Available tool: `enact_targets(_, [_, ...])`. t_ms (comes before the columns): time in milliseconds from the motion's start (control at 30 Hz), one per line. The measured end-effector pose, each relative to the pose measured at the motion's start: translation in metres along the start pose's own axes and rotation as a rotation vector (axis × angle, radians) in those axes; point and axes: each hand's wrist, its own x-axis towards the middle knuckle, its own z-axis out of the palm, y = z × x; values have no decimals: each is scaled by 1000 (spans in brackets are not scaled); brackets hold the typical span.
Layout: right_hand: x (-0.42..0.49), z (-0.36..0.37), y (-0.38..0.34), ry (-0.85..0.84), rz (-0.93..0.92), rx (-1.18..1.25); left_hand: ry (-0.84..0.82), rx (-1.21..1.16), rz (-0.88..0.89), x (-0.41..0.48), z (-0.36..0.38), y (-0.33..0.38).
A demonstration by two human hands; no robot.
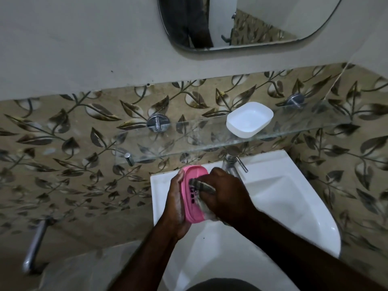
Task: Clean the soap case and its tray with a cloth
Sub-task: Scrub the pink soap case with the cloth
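My left hand [176,203] holds a pink slotted soap tray [192,192] upright over the left rim of the white sink [273,198]. My right hand [224,193] presses a checked cloth [202,186] against the tray's slotted face; most of the cloth is hidden under the fingers. A white soap case [248,119], open side up and with nothing in it, stands on the glass shelf [189,141] above the sink.
A chrome tap [233,162] stands at the back of the sink, just behind my right hand. Chrome shelf brackets [157,122] sit on the leaf-patterned tiles. A mirror [241,22] hangs above. A metal pipe [34,244] runs at lower left.
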Motion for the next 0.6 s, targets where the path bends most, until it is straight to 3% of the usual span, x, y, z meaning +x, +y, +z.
enact_targets(100, [5, 3, -6, 159, 53, 113, -7, 39, 76, -1, 5, 5])
enact_targets(233, [1, 6, -4, 42, 72, 62, 22, -19, 31, -3, 1, -1])
enact_targets(433, [6, 10, -4, 107, 124, 51, 43, -76, 71, -7, 10, -10])
enact_targets(533, [-4, 13, -7, 21, 153, 215, 83, -66, 90, -9, 8, -11])
enact_targets(600, [-1, 12, -4, 63, 164, 296, 73, -19, 128, -10, 11, -10])
